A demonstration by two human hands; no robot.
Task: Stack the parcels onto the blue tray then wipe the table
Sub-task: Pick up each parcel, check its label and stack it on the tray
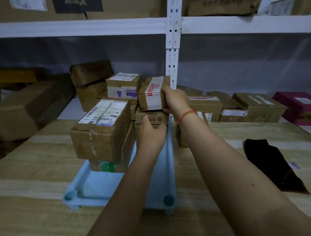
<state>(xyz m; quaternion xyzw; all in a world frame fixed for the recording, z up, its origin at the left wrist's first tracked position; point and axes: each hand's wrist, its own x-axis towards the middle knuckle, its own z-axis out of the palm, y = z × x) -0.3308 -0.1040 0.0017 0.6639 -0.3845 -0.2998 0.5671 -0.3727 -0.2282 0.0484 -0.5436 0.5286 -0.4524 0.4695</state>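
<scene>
Head view showed a pale blue tray [93, 187] lying on a light wooden table [29, 175], with brown cardboard parcels stacked on its far half. At the front left of the stack sat a large labelled parcel [100, 130], resting on a lower box with a green patch [107, 166]. The right hand [175, 101] was clamped around the right end of a small parcel with red-lettered tape [153, 94], fingers over its top and thumb beneath, holding it tilted just above a flat box [152, 118] on the stack. An orange cord bracelet [186, 116] circled that wrist. The left hand [151, 134] was closed loosely on the near edge of the flat box or the one under it; which of the two was unclear. Behind the stack stood another parcel with a white label [123, 86]. On the table to the right lay a dark cloth [272, 165], well apart from the tray. White metal shelving [172, 46] behind held more boxes.
</scene>
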